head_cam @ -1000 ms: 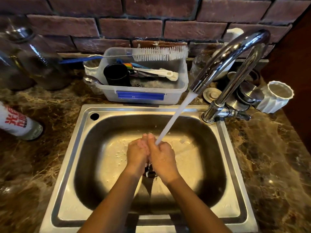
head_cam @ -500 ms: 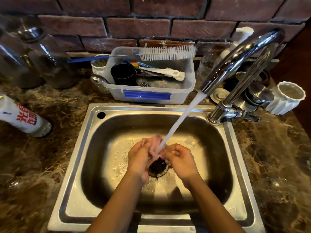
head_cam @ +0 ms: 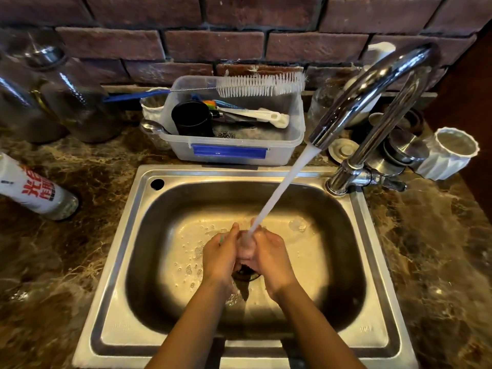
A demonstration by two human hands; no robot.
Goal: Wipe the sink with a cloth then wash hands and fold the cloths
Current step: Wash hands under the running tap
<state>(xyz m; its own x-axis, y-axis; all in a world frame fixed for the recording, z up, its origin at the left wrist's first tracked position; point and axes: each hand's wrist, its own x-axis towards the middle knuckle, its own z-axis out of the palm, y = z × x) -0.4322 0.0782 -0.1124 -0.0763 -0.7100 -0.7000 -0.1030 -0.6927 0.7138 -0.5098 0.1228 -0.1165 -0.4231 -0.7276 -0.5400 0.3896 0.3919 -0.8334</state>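
Observation:
Over the drain of the steel sink, my left hand and my right hand are cupped side by side. Their palms face each other and their inner edges touch. Water runs from the chrome faucet at the sink's back right corner and lands between the two hands. Neither hand holds anything that I can see. The basin floor is wet, with droplets to the left of the hands. No cloth is in view.
A clear plastic tub with a black cup, utensils and a white bottle brush stands behind the sink. Glass jars and a lying white bottle are at left. A white cup and metal lids sit at right.
The hands have kept rubbing under the stream: pressed together a second ago, then apart, now cupped side by side again. The view has drifted slightly.

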